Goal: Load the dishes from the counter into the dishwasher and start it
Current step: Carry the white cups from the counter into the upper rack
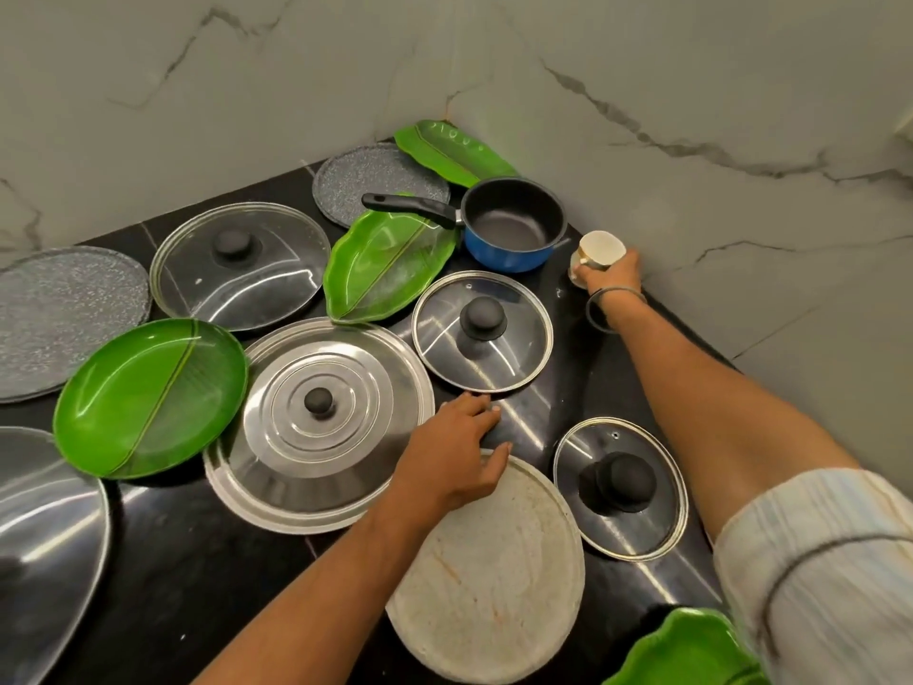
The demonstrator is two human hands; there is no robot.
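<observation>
From my remote seat I read this as the very start of the loading: the counter is covered in dishes and only one is in hand. My right hand is stretched to the far right corner by the marble wall and its fingers are curled round a small white cup, which sits tipped with its mouth facing up and left toward the camera. Whether the cup has cleared the counter or rests on it I cannot tell, since the hand hides its base. Just left of it stands the blue saucepan, its black handle pointing left across a green leaf-shaped plate.

My left hand lies much nearer to me, fingers spread and relaxed, holding nothing. It rests at the far rim of the round off-white plate, with the big steel lid just to its left and a glass lid just beyond its fingertips. That plate lies flat, so it has no long axis to line up with; my judgement is that the left hand is the one to take it, thumb over the far rim. The other glass lid sits between my two arms, nearer the right forearm. The dishwasher is not in view.
</observation>
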